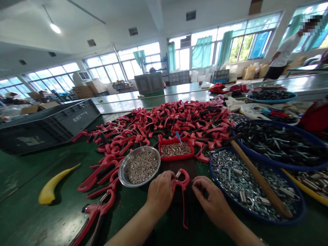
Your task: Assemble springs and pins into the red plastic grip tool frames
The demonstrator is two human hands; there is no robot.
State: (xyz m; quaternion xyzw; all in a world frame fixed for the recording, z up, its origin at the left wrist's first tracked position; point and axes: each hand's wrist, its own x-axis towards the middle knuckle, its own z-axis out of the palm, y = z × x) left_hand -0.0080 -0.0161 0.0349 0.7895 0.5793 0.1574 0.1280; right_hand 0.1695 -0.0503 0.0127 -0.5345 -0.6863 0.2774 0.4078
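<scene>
My left hand (161, 192) is closed on the head of a red handle part (182, 191) that lies on the green table (30, 177) right in front of me. A small spring shows at the part's top. My right hand (213, 201) sits just right of the part's head, fingers pinched together on something I cannot make out. A round steel bowl (140, 166) of small metal pieces stands just beyond my left hand. Behind the part is a red tray (175, 149) of small pins.
A big heap of red and black handles (164, 123) covers the table's middle. Blue basins of metal rings (246, 184) and black parts (279, 143) stand right, a wooden stick (258, 177) across one. A grey crate (48, 124) stands left, a yellow curved piece (52, 186) near it. A person (284, 54) stands far right.
</scene>
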